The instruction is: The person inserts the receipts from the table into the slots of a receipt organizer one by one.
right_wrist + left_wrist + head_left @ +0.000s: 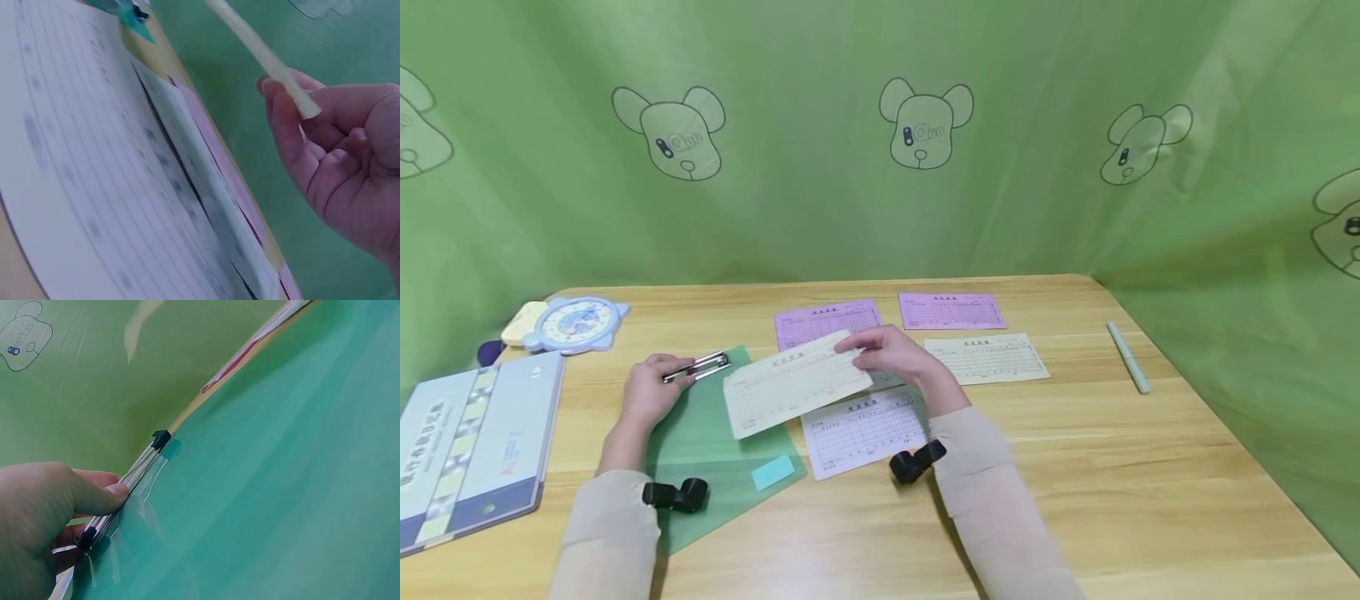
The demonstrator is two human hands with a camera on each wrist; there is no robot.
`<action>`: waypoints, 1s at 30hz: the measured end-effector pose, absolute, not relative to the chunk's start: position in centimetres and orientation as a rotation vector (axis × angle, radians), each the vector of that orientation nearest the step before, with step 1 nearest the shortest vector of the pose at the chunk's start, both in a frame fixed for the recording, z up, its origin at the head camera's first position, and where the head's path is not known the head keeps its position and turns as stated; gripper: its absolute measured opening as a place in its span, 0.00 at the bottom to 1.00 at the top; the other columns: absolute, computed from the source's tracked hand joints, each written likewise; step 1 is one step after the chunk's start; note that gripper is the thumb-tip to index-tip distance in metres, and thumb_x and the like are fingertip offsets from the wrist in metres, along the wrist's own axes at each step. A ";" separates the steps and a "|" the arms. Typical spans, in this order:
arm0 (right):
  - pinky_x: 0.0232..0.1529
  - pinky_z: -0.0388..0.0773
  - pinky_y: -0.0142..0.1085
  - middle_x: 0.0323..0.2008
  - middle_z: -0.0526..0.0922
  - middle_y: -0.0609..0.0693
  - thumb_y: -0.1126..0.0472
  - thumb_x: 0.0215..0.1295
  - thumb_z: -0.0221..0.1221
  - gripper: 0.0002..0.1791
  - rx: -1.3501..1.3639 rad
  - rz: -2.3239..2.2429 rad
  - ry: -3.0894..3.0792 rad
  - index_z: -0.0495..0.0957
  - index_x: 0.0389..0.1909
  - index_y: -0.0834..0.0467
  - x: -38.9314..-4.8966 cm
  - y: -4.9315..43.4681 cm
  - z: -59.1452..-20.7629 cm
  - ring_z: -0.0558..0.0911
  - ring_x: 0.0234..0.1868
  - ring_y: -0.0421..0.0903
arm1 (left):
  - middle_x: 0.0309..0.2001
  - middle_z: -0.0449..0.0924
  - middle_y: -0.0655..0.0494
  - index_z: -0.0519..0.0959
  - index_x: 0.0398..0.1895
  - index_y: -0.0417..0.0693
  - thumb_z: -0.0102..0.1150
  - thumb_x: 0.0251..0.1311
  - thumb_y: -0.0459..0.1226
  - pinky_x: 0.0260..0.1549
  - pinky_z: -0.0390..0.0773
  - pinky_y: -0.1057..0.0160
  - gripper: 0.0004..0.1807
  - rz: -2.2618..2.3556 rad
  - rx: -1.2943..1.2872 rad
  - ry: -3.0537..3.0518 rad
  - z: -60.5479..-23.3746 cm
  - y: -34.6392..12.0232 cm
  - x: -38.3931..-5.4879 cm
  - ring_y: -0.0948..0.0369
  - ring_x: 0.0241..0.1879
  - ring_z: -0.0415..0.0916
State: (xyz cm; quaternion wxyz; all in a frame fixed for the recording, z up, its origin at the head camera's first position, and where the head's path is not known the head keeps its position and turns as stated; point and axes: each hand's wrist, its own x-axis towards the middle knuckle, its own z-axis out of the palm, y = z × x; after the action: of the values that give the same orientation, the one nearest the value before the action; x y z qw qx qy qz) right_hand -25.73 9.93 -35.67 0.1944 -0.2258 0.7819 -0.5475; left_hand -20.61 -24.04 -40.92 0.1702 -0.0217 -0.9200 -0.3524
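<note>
A green translucent clip folder [700, 450] lies on the table with a light-blue label [772, 472] near its lower right corner. At its top edge, my left hand [650, 387] grips the metal clip [147, 459], thumb on one side and fingers on the other. My right hand [898, 354] pinches a cream printed form slip [793, 383] by its upper right corner. That slip is raised and tilted over the folder's right part. In the right wrist view it appears edge-on between thumb and fingers. Partly under it lies a white form slip [865, 435].
Two purple slips [951, 311] and another pale slip [988, 360] lie behind and to the right. A pen [1127, 358] rests near the right edge. To the left are a blue-and-white book [475, 442] and a toy clock [576, 323]. Green curtain surrounds the table.
</note>
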 end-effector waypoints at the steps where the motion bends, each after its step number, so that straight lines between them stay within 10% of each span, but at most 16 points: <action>1: 0.31 0.72 0.35 0.39 0.76 0.53 0.74 0.51 0.54 0.16 -0.643 -1.520 2.192 0.76 0.43 0.63 -25.8 9.4 -35.8 0.70 0.25 0.41 | 0.38 0.72 0.34 0.77 0.38 0.31 0.59 0.45 0.27 0.37 0.63 0.47 0.13 -1.002 -0.057 -2.615 -40.9 -24.0 -20.6 0.41 0.38 0.67; 15: 0.33 0.68 0.30 0.35 0.77 0.45 0.71 0.49 0.57 0.11 -0.620 -1.268 2.521 0.80 0.34 0.57 -25.2 2.7 -37.9 0.71 0.32 0.40 | 0.41 0.71 0.35 0.75 0.41 0.31 0.56 0.47 0.27 0.38 0.61 0.49 0.15 -1.004 0.016 -2.635 -40.8 -23.9 -20.4 0.43 0.39 0.63; 24: 0.10 0.61 0.26 0.35 0.76 0.48 0.80 0.41 0.48 0.27 -0.539 -1.303 2.455 0.77 0.42 0.56 -24.3 -0.1 -38.5 0.66 0.14 0.39 | 0.45 0.70 0.35 0.74 0.44 0.33 0.55 0.49 0.30 0.40 0.60 0.48 0.16 -1.006 0.050 -2.674 -40.5 -24.2 -20.3 0.43 0.42 0.62; 30: 0.23 0.69 0.27 0.35 0.76 0.48 0.76 0.46 0.53 0.17 -0.499 -1.344 2.520 0.80 0.36 0.58 -24.0 -1.5 -38.7 0.71 0.27 0.40 | 0.45 0.70 0.36 0.74 0.44 0.34 0.55 0.50 0.32 0.40 0.60 0.48 0.16 -0.985 0.033 -2.684 -40.5 -24.1 -20.3 0.43 0.42 0.63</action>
State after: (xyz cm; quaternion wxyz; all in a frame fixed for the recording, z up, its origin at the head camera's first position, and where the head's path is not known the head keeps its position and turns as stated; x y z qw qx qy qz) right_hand -24.00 -1.48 -38.69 0.1210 -0.1710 0.8627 -0.4603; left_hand -20.32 -24.15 -40.52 0.1409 0.0114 -0.9294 -0.3410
